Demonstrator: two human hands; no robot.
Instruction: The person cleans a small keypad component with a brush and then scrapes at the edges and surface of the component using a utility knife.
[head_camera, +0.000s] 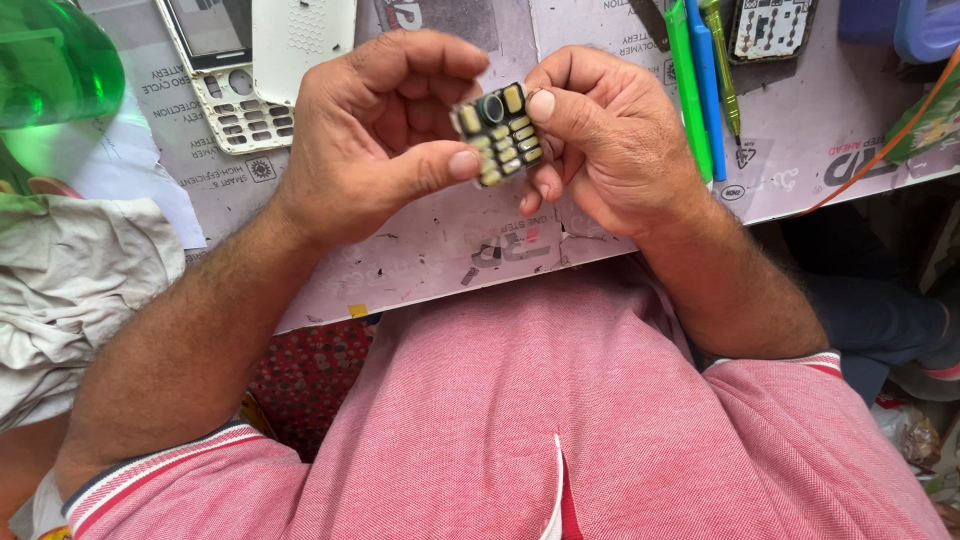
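Holding a small phone keypad (499, 133) between both hands, a person in a red striped polo shirt (560, 430) is sitting at a tabletop (440, 250) covered with printed paper. In the head view, the left hand (375, 130) is pinching the keypad's lower left edge with thumb and curled fingers (440, 165), closed on it. The right hand (610, 135) is pressing its thumb on the keypad's upper right corner, its fingers also closed around it. The keypad is a dark membrane with pale yellow keys and a round centre button, tilted and lifted above the tabletop. It appears already freed from its phone; refitting seems still undone. Left of the keypad are lying a white keypad frame (240, 115) and a white back cover (300, 40). Right of it are lying green and blue tools (695, 90) and a circuit board (770, 28).
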